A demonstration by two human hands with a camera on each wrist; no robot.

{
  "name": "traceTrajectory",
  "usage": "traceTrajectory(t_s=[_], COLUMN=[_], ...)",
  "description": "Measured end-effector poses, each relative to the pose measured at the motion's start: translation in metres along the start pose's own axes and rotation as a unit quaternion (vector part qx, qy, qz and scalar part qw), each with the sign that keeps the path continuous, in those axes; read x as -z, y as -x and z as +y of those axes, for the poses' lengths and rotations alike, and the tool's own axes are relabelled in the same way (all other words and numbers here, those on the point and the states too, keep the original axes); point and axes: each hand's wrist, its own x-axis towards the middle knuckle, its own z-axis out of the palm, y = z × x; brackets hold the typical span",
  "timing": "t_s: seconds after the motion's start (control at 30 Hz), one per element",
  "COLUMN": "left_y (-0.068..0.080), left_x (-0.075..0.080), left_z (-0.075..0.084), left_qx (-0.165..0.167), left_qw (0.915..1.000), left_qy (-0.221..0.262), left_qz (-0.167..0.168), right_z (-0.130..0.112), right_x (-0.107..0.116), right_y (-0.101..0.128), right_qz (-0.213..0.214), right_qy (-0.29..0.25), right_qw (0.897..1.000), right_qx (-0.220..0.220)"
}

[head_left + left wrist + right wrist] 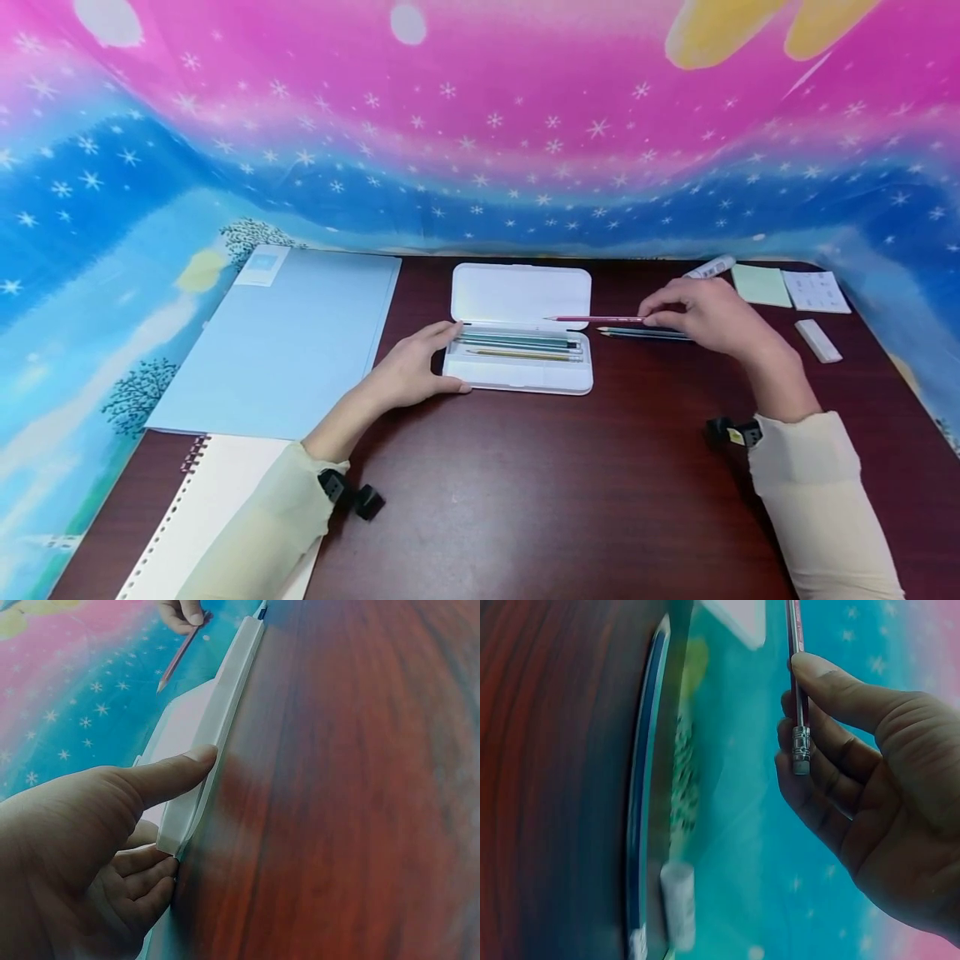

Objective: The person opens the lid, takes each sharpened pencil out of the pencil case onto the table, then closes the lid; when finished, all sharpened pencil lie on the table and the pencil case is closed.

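A white pencil case (525, 386) lies with its lid (521, 292) raised at the back. Several pencils (517, 341) lie lengthwise inside, dark green ones and a yellowish one. My left hand (408, 367) grips the case's left end, thumb (196, 759) on the front edge and fingers toward the back. Between thumb and fingers, my right hand (712, 312) pinches a red pencil (592, 319) near its eraser end (801, 754). Its sharpened tip points left, over the right part of the case. Below the right hand, dark green pencils (637, 334) lie on the table.
Left of the case is a light blue folder (292, 342), overlapping a spiral notebook (225, 475). At the back right are a white tube (711, 267), green sticky notes (761, 286), a printed white pad (817, 292) and a white eraser (819, 341). A patterned cloth borders the table (540, 492).
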Motion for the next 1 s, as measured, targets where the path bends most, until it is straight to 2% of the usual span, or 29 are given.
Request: traceTrajectory(t_s=[0.07,0.17,0.27,0.57,0.73,1.0], left_y=[0.0,0.0,0.001,0.0,0.0,0.001], left_x=[0.0,0.0,0.001,0.0,0.0,0.001], left_z=[0.0,0.001,0.002,0.0,-0.001,0.0], left_qx=[-0.001,-0.005,-0.007,-0.006,-0.008,-0.01], left_qw=[1.0,1.0,1.0,1.0,0.9999,0.9999], left_qy=[0.001,0.002,0.002,0.003,0.0,0.002], left_qz=[0.0,0.002,0.002,0.003,0.007,0.004], right_z=[0.009,0.022,0.034,0.067,0.074,0.068], right_x=[0.002,0.006,0.01,0.013,0.006,-0.002], right_y=[0.006,0.015,0.023,0.041,0.044,0.037], right_qz=[0.004,-0.001,-0.021,-0.083,-0.108,-0.118], right_qy=[0.005,0.005,0.003,-0.032,-0.033,-0.013], right_qw=[1.0,0.999,0.995,0.979,0.977,0.978], right_qx=[-0.009,-0.049,-0.101,-0.184,-0.182,-0.171])
